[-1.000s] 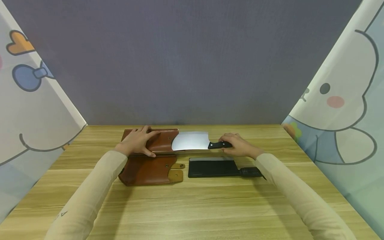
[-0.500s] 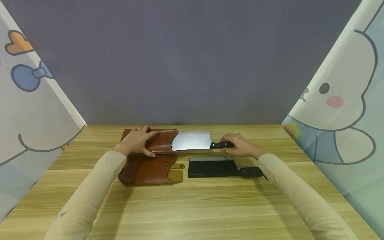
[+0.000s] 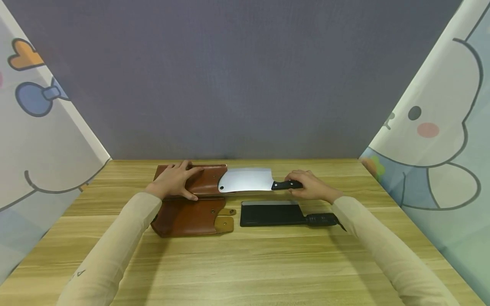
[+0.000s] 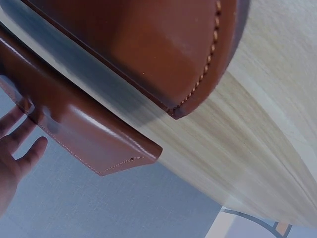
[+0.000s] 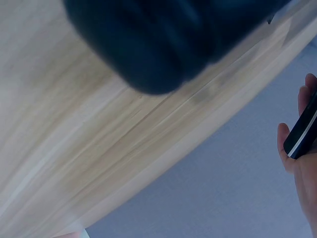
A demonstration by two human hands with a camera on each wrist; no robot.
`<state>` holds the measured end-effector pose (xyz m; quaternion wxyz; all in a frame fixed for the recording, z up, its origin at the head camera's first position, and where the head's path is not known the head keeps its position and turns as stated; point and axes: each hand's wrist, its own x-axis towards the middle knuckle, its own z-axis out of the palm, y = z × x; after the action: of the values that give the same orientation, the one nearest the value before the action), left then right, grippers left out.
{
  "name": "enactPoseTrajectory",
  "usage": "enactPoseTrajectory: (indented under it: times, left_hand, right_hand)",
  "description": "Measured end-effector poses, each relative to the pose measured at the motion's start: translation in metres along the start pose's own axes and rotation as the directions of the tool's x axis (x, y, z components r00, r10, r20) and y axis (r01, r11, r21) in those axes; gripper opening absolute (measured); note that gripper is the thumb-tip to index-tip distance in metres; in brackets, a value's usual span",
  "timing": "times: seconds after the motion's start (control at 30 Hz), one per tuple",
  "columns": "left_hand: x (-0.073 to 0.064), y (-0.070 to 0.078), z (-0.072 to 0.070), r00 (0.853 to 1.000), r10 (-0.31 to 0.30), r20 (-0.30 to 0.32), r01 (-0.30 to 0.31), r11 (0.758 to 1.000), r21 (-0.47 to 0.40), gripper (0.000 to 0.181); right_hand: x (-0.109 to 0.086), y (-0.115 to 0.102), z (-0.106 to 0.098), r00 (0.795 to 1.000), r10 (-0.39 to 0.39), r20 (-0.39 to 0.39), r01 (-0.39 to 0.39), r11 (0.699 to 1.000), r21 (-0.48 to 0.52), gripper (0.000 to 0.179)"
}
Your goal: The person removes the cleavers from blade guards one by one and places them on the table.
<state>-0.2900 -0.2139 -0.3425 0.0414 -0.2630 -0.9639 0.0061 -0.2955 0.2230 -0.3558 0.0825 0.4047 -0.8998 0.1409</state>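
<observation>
My right hand (image 3: 310, 186) grips the black riveted handle (image 3: 287, 185) of a cleaver at the back of the table. Its bright blade (image 3: 246, 179) points left, with the tip end and its small round hole right at the mouth of a brown leather sheath (image 3: 206, 179). Across that sheath spreads my left hand (image 3: 176, 179), thumb at the near edge and fingers at the far edge, holding it. In the left wrist view fingertips (image 4: 33, 151) touch the stitched edge of the sheath. The right wrist view shows the handle's butt end (image 5: 297, 144) within the curled fingers.
A second brown leather sheath (image 3: 187, 219) with tan snap straps lies in front of the first. To its right is another cleaver (image 3: 272, 214), dark-bladed with a black handle (image 3: 319, 219), below my right forearm. A grey panel (image 3: 245, 85) rises behind the table.
My right hand has moved slightly right, drawing the cleaver out of the sheath mouth, so the hole near its tip shows. My left hand and the sheath stay nearly still.
</observation>
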Motion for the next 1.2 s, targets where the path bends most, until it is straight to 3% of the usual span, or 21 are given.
enactPoseTrajectory:
  times: [0.77, 1.2]
  left_hand:
    - [0.001, -0.005, 0.004, 1.000, -0.009, -0.004, 0.009, 1.000, -0.012, 0.100]
    - [0.002, -0.009, 0.008, 1.000, -0.026, 0.005, 0.026, 1.000, -0.010, 0.102]
  right_hand:
    - [-0.011, 0.009, -0.005, 0.999, 0.030, -0.015, -0.030, 1.000, 0.006, 0.026]
    - [-0.020, 0.019, -0.007, 0.998, -0.010, -0.066, 0.010, 1.000, 0.011, 0.024]
